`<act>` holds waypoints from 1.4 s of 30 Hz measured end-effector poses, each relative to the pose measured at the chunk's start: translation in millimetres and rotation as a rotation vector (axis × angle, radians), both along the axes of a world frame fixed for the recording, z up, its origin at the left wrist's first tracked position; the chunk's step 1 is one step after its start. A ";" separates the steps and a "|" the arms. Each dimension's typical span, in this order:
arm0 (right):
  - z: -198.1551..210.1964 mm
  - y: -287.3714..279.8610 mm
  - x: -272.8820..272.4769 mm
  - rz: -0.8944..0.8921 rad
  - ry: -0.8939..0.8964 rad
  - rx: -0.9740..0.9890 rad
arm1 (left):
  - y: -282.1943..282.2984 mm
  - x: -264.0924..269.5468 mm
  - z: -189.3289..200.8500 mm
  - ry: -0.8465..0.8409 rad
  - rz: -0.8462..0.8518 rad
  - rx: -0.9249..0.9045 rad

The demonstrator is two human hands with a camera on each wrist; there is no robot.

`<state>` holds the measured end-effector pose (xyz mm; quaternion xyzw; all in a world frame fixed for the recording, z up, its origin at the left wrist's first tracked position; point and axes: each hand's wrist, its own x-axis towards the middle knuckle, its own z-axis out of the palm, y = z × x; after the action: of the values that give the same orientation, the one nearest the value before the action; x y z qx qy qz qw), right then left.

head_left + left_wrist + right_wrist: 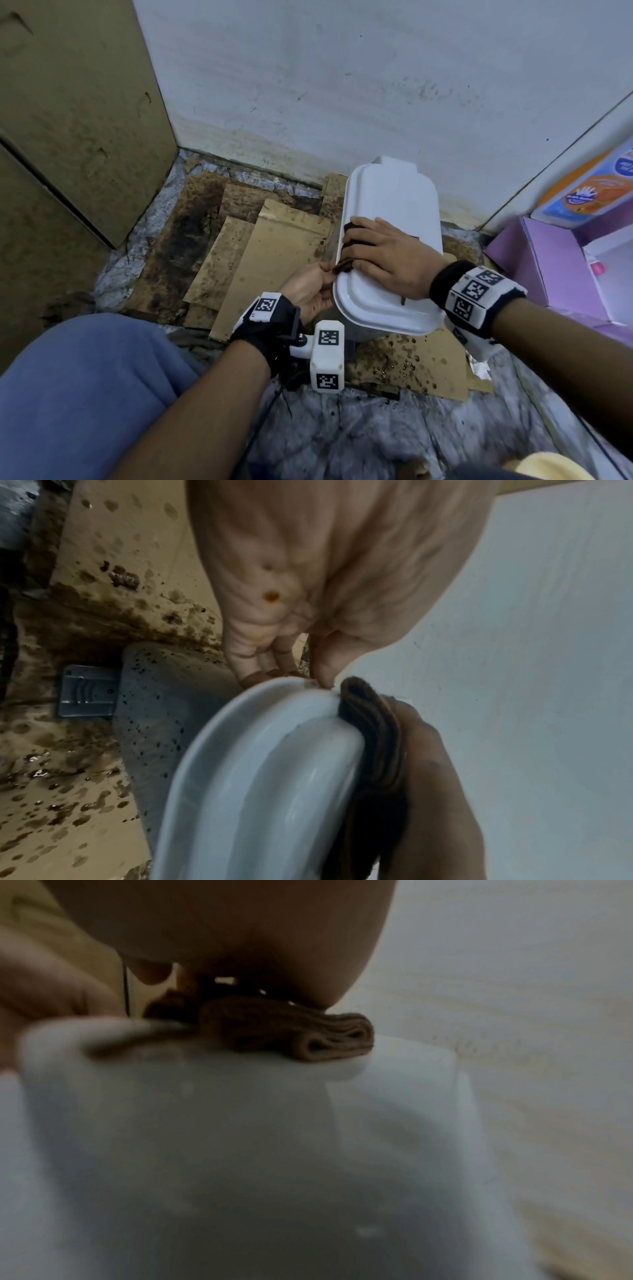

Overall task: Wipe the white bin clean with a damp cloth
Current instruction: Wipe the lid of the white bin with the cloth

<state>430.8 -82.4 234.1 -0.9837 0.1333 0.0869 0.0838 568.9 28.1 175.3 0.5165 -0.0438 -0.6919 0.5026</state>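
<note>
Under right grip point(383, 260), cloth point(343, 267) on bin point(387, 192)

Scuffed white wall point(342, 68), stained cardboard sheets point(274, 246) on grey floor point(376, 428), brown panel point(68, 102) left

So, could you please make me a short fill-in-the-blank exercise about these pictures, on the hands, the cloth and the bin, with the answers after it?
1. The right hand presses a folded ____ cloth onto the top of the bin.
2. The left hand steadies the ____ bin at the rim of its top.
3. A ____ box stands on the person's right side of the bin.

Missing words: brown; white; purple.
</note>
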 end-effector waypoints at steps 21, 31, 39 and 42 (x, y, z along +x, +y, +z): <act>-16.0 49.7 0.5 -0.226 -0.275 0.216 | 3.0 0.7 8.1 0.015 0.050 -0.021; -23.8 65.4 11.0 -0.470 -0.203 -0.045 | 2.0 -0.3 7.0 -0.006 0.020 -0.011; -25.2 89.0 -16.5 -0.402 -0.159 -0.093 | 5.7 0.6 7.7 0.012 0.001 -0.023; -25.0 86.3 -2.3 -0.439 -0.159 -0.087 | 6.5 2.5 4.6 0.021 0.023 -0.004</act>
<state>428.5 4.0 209.1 -0.9375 0.3408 -0.0172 0.0684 571.4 34.6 179.9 0.5088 -0.0339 -0.6913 0.5120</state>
